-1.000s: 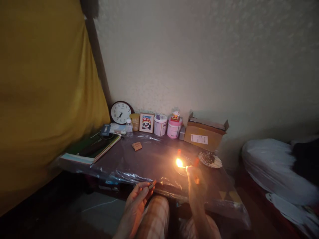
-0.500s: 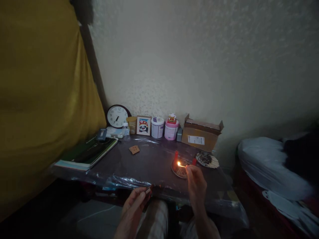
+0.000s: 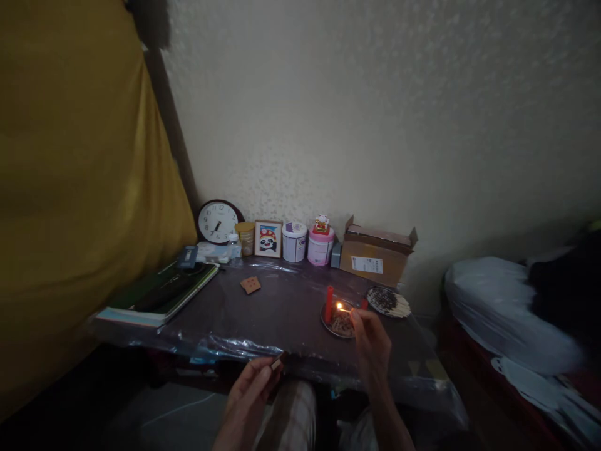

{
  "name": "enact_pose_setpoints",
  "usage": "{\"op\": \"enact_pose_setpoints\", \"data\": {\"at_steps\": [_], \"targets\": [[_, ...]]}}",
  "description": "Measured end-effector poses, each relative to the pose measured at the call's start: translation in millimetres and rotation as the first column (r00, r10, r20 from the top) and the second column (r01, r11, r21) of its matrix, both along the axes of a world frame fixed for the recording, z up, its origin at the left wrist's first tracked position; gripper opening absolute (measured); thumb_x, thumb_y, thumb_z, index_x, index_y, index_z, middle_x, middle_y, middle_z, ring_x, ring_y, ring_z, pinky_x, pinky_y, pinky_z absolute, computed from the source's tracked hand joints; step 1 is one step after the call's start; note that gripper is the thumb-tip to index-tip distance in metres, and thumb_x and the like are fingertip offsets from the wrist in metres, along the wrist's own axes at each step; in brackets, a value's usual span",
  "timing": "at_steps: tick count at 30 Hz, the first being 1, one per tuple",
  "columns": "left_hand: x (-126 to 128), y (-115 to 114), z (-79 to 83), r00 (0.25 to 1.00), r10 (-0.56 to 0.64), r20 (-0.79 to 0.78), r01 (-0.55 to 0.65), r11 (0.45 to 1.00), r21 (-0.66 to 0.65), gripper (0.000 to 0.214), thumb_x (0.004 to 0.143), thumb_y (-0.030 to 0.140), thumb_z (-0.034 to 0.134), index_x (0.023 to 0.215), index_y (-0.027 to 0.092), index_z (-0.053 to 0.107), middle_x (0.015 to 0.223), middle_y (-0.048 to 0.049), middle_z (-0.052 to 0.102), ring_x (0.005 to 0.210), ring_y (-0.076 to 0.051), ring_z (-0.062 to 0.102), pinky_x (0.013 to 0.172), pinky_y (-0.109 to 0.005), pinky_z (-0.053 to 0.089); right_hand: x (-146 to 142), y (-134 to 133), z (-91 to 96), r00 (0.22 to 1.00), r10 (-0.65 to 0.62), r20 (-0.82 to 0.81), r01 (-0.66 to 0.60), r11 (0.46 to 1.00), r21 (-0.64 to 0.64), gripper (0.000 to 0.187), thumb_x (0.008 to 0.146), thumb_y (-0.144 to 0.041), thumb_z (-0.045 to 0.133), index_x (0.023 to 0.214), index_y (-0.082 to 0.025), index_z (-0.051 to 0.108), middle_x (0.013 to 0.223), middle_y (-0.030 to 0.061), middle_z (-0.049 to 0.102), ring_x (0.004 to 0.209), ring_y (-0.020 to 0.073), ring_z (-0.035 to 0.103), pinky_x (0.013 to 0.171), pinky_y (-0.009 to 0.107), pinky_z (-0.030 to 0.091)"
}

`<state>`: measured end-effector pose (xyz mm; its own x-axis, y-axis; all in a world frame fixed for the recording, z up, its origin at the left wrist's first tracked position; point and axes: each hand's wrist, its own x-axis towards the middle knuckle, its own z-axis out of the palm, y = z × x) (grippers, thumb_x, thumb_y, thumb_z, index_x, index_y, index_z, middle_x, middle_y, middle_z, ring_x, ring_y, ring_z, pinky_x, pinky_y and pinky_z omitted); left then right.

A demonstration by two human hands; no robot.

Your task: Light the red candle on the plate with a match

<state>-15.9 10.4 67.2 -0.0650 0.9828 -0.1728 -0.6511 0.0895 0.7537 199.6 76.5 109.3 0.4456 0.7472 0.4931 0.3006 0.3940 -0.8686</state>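
Between thumb and fingers, my right hand [image 3: 373, 341] pinches a burning match [image 3: 345, 309], its flame pointing left. The flame glows just right of an upright red candle [image 3: 329, 304], apart from the wick as far as I can see. That candle stands on a round plate [image 3: 325, 329] with brownish bits on it. A second red candle [image 3: 364, 304] shows partly behind my fingers. Low at the table's front edge, my left hand [image 3: 251, 382] is closed on a small, dark-edged matchbox [image 3: 277, 361].
Matches, many with black tips, lie on a second plate [image 3: 387, 302]. A cardboard box [image 3: 374, 257], two tins [image 3: 294, 242], a framed panda picture [image 3: 268, 239] and a clock [image 3: 218, 222] line the wall. A brown square [image 3: 250, 285] and a green book [image 3: 173, 288] lie left.
The match flame has shifted slightly up and right, away from the left candle, and looks smaller. My left hand stays low with the matchbox. The view has shifted a little.
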Motion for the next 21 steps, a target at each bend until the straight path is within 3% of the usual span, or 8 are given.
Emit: {"op": "enact_pose_setpoints", "data": {"at_steps": [7, 12, 21], "targets": [[0, 0, 0.8, 1.0, 0.006, 0.026, -0.006, 1.0, 0.003, 0.024, 0.058, 0.033, 0.079, 0.075, 0.017, 0.072, 0.082, -0.0068, 0.076, 0.084, -0.02, 0.067, 0.083, -0.029, 0.049, 2, 5, 1.3, 0.999, 0.008, -0.047, -0.009, 1.0, -0.008, 0.02, 0.078, -0.039, 0.062, 0.078, -0.019, 0.066, 0.075, 0.0011, 0.066, 0.071, 0.0167, 0.06, 0.068, 0.026, 0.047], [0, 0, -4.8, 1.0, 0.017, 0.017, -0.017, 1.0, 0.008, 0.022, 0.064, 0.032, 0.076, 0.08, 0.017, 0.071, 0.086, -0.008, 0.076, 0.088, -0.022, 0.067, 0.087, -0.033, 0.048, 4, 10, 3.5, 0.994, 0.035, -0.1, -0.034, 0.999, 0.013, 0.02, 0.074, -0.039, 0.066, 0.078, -0.02, 0.067, 0.075, 0.0007, 0.068, 0.069, 0.0163, 0.061, 0.066, 0.028, 0.049], [-1, 1, -3.4, 1.0, 0.003, 0.02, -0.003, 1.0, 0.014, 0.02, 0.066, 0.031, 0.074, 0.081, 0.017, 0.07, 0.087, -0.0078, 0.076, 0.087, -0.019, 0.067, 0.085, -0.028, 0.048, 11, 17, 5.7, 0.994, 0.058, -0.09, -0.059, 0.998, -0.003, 0.021, 0.071, -0.039, 0.068, 0.078, -0.02, 0.065, 0.076, 0.002, 0.067, 0.068, 0.017, 0.062, 0.061, 0.028, 0.051]]}}
